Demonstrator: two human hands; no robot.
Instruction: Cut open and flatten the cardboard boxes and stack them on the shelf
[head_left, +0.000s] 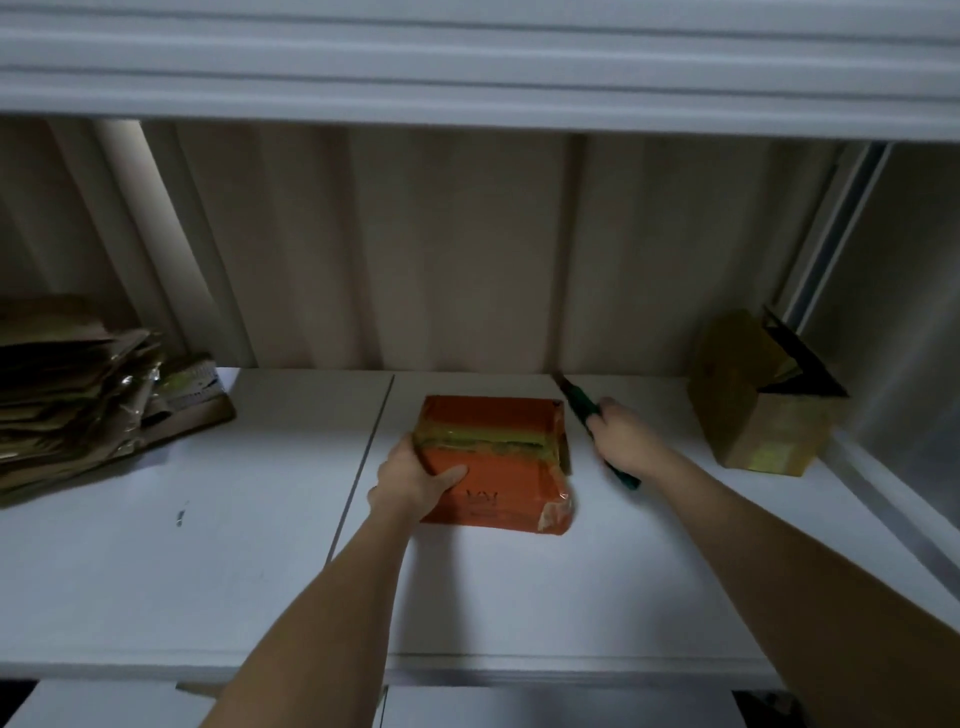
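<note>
An orange cardboard box (511, 493) with a band of yellowish tape across its top lies flat on the white shelf (208, 545), near the middle. My left hand (415, 480) grips its left edge, thumb on top. My right hand (621, 434) holds a green-handled utility knife (582, 405) just right of the box, with the blade pointing up and back, level with the box's far right corner. The blade is not touching the box.
A pile of flattened brown cardboard (78, 395) sits at the shelf's left end. A brown taped box (753, 410) with an open dark flap stands at the right end. A corrugated wall closes the back, and another shelf hangs low overhead.
</note>
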